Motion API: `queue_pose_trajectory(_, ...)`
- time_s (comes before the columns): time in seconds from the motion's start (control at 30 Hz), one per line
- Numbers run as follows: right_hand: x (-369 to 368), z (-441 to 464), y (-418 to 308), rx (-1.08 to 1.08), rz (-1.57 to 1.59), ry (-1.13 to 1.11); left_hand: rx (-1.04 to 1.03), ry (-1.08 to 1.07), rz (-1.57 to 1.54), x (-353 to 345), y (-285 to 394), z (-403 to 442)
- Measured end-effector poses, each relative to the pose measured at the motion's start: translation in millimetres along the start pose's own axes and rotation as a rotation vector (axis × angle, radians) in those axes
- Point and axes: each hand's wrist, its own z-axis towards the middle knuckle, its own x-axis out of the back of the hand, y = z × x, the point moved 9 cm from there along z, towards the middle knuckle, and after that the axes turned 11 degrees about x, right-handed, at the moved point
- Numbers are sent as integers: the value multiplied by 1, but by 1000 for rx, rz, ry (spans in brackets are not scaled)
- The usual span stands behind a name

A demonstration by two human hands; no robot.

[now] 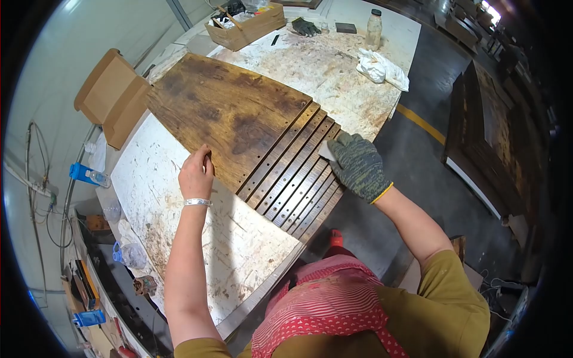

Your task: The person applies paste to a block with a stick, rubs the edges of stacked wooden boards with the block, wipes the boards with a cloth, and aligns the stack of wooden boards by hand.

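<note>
Several dark brown wooden boards [233,110] lie stacked and stepped back, so rows of drilled holes show along their right ends. My right hand [360,166], in a dark knit glove with a yellow cuff, is closed on a small flat white piece [326,150], perhaps a folded pad, against the stepped board ends. Its exact kind is unclear. At the near long edge of the top board is my bare left hand [196,176], loosely curled with a gap between thumb and fingers. Nothing shows in it; its fingertips are partly hidden.
The stack lies on a stained white table [161,197]. Toward the back are a cardboard box [248,30], a dark glove [305,27], a jar [373,30] and a white cloth [382,68]. An open carton [113,98] stands left; dark panels [483,137] stand right.
</note>
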Motion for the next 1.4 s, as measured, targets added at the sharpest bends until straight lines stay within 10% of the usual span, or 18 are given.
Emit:
queue_pose_trajectory(0.5,-7,-7,35,-97,55,142,-1,-9,12,-2,-2,1)
queue_pose_trajectory(0.9,-26,-42,-188,378,594,48,-11,-11,35,-2,0,1)
queue_pose_trajectory(1.0,15,-23,-116,396,440,179,-80,-12,79,-2,3,0)
queue_pose_trajectory(1.17,4,-4,61,-249,291,212,-152,43,86,-4,4,-5)
queue_pose_trajectory(1.4,-4,15,34,-175,201,88,-62,-44,119,-6,2,-1)
